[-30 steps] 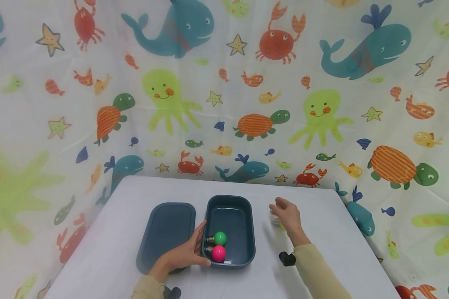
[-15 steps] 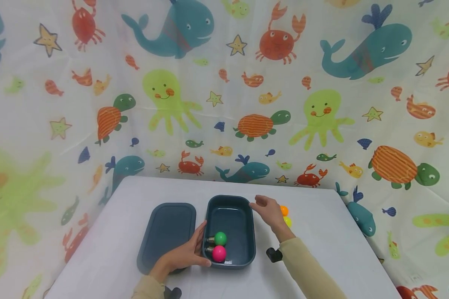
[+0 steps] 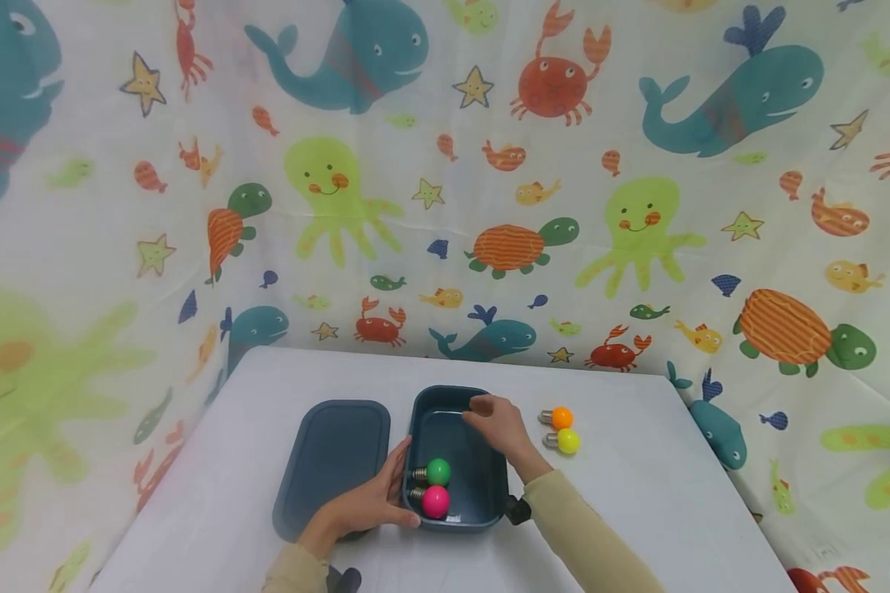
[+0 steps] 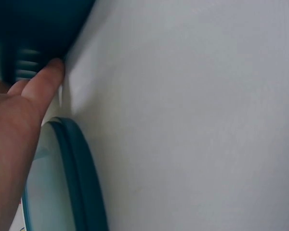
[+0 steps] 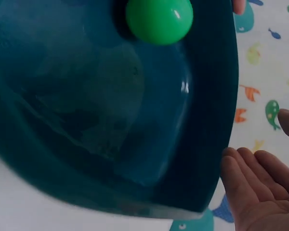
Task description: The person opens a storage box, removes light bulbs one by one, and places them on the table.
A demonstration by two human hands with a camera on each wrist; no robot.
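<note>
A dark blue box (image 3: 457,527) stands on the white table. A green light bulb (image 3: 438,472) and a pink light bulb (image 3: 436,501) lie in its near left part. My left hand (image 3: 367,501) rests against the box's left wall with fingers extended, its thumb by the near left corner. Over the box's right side hovers my right hand (image 3: 498,430). In the right wrist view, a gap with nothing in it separates that hand's thumb and fingers. An orange light bulb (image 3: 562,418) and a yellow light bulb (image 3: 568,441) lie on the table right of the box.
A dark blue lid (image 3: 334,453) lies flat left of the box, partly behind my left hand. The white table (image 3: 638,494) reaches back to a curtain (image 3: 445,247) printed with sea animals.
From beside the orange and yellow bulbs, my right hand has moved left to above the box, uncovering both bulbs. My left hand has stayed at the box's left wall.
</note>
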